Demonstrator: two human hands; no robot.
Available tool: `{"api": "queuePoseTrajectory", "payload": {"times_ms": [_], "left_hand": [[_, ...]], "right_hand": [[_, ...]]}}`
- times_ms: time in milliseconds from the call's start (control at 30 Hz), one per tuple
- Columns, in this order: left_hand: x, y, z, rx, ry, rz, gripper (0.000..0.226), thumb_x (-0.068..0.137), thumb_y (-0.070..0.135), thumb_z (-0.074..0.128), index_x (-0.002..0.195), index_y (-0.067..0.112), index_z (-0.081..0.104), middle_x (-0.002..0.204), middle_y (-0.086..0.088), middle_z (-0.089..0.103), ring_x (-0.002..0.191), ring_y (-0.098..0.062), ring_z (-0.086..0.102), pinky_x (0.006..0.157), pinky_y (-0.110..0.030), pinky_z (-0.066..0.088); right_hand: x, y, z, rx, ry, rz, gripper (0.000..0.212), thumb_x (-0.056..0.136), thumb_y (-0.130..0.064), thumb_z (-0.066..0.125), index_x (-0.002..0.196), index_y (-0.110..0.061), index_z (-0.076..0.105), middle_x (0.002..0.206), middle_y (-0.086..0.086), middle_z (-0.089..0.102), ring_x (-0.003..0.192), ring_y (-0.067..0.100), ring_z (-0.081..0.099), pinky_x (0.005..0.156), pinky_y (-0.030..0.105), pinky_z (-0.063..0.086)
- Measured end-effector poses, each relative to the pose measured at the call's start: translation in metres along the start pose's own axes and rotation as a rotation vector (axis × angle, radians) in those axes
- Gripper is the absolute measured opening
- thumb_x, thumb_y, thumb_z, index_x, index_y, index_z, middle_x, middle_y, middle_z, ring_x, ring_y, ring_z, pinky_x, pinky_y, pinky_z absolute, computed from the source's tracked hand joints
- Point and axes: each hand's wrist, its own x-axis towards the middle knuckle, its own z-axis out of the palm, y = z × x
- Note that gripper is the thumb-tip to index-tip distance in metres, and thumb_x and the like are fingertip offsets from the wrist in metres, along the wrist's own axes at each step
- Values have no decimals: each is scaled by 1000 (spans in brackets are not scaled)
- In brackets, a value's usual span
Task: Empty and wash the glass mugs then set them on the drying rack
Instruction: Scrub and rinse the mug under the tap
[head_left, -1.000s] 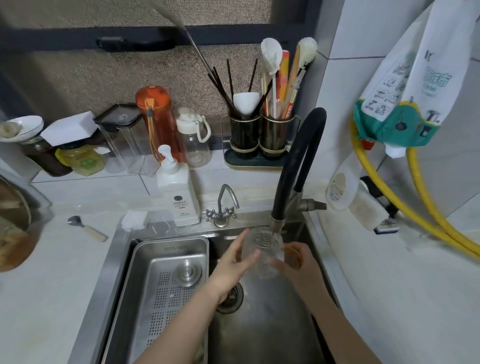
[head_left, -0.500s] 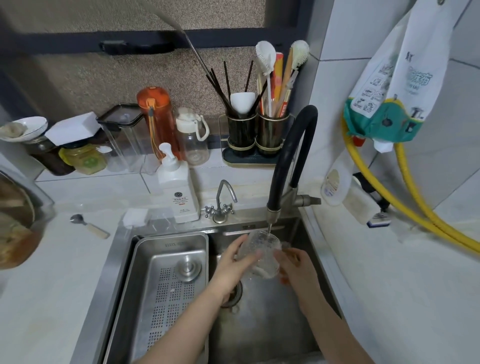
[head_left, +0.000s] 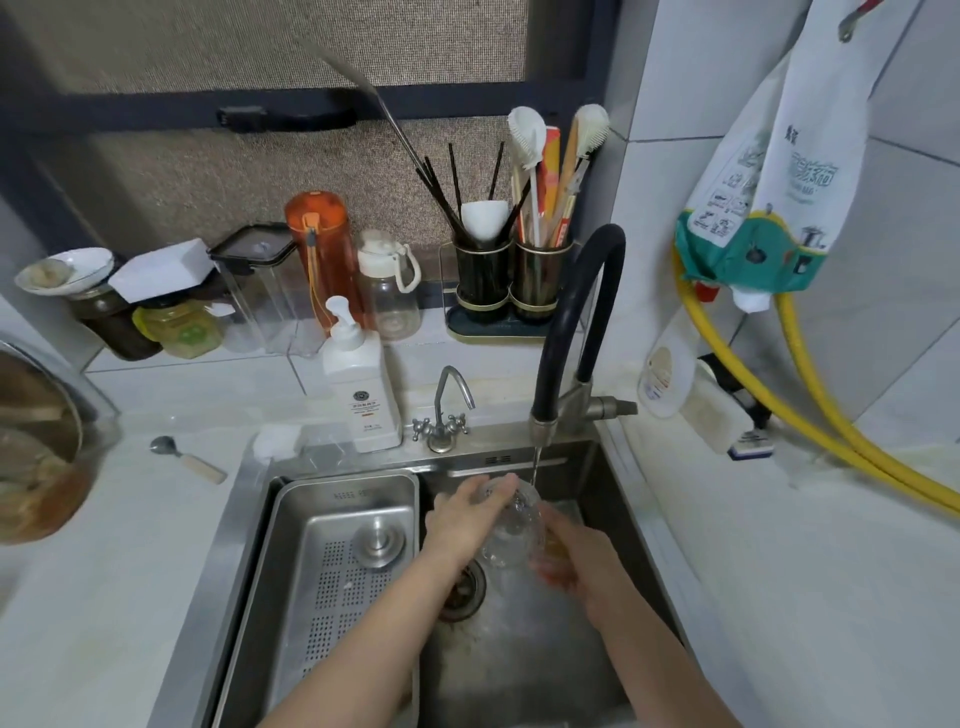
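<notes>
Item 1, glass mug (head_left: 511, 530): I hold it over the sink basin (head_left: 524, 654), above the drain (head_left: 462, 590), tilted and just under the spout. I judge it sits there so the thin stream (head_left: 534, 465) from the black faucet (head_left: 576, 322) runs over the glass and the run-off goes straight down the drain.

Item 2, left hand (head_left: 467, 517): fingers curled over the mug's far left side and rim, gripping it. This steadies the wet glass under the water.

Item 3, right hand (head_left: 571, 561): wrapped round the mug's near right side, something amber showing against the palm, possibly the handle or a second mug; I cannot tell which. Two hands, I judge, let me turn the mug while rinsing.

Item 4, perforated steel tray (head_left: 343, 571): set in the left half of the sink, just beside the hands. Likely the drying rack, close so a dripping mug travels little.

Item 5, soap dispenser (head_left: 361, 384): upright on the sink's far ledge, within reach.

Status: washing under way; mug not yet racked.
</notes>
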Motion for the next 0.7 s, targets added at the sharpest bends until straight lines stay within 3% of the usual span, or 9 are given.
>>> {"api": "queuePoseTrajectory", "payload": {"times_ms": [200,300,367,467,567,700], "left_hand": [[-2,0,-5,29,-62,25,81,64,77,57,132,34,48,138,-9,44,125,-28,47,106,-41,40],[-6,-3,-10,-134,-131,56,60,74,53,67,127,31,52,130,1,54,107,-16,56,90,-32,49],[-7,-5,-10,-196,-177,78,46,77,38,66,120,32,53,124,4,57,101,-12,56,76,-28,46],[-7,-5,-7,-259,-184,129,35,79,22,65,111,30,52,113,0,59,94,-9,56,72,-22,42],[-9,-2,4,-264,-202,192,43,82,17,69,117,26,46,108,2,59,90,-2,55,67,-11,44],[-17,10,17,-268,-236,290,59,80,22,73,126,32,37,106,17,52,89,11,52,61,3,41]], "right_hand": [[-2,2,-4,6,-17,2,41,84,-33,69,103,3,65,74,11,65,51,18,60,55,31,50],[-7,0,-12,-9,-54,-138,22,91,-24,61,100,-4,62,77,9,63,60,17,61,57,27,54],[-7,-6,-16,-13,-40,-201,18,95,-19,54,104,-4,59,88,13,64,70,19,62,60,28,56],[-3,-14,-23,-64,25,-281,17,96,-16,51,104,-4,59,92,10,64,81,21,63,68,33,60],[0,-14,-39,-149,92,-390,15,91,-23,60,100,-13,67,97,9,69,95,29,66,84,51,56],[-8,-3,-57,-132,117,-463,7,83,-23,69,91,-22,70,93,5,74,91,27,70,86,53,55]]}}
